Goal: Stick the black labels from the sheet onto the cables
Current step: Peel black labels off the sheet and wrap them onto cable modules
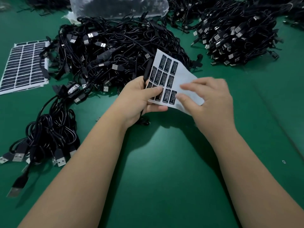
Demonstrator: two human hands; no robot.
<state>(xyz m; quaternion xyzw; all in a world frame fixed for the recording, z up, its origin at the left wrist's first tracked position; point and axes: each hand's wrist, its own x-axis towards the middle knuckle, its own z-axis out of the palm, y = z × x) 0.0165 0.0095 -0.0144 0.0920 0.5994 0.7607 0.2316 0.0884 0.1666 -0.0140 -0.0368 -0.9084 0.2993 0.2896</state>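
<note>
A: Green matting covers the whole table [164, 153], and black cables lie on it in heaps. Why so many separate heaps?

B: My guess is sorting. The big tangled pile [115, 51] sits in the middle, within reach of both hands, so it is likely the stock waiting for labels. Another pile [235, 35] lies far right, well apart. The smaller bundle [49, 129] at near left has one cable with a label already on it [73, 89], so it may be the finished lot.

A: Any containers?

B: Only a clear plastic bag [118, 5] at the far edge. It holds something dark, possibly more cables; I cannot tell.

A: And the flat sheet at far left?

B: That spare label sheet [23, 65] lies partly under the big pile's edge, probably in reserve.

A: Now the hands.

B: Her left hand [139, 97] curls round one cable [146, 71] and also pinches the near-left corner of the label sheet [171, 79] with its thumb, which keeps the cable right beside the labels. The right hand [209, 99] is blurred; its fingers are loosely bent at the sheet's right side, with the tips by a black label [172, 97] in the near row. Whether they grip the label yet, I cannot tell.
</note>
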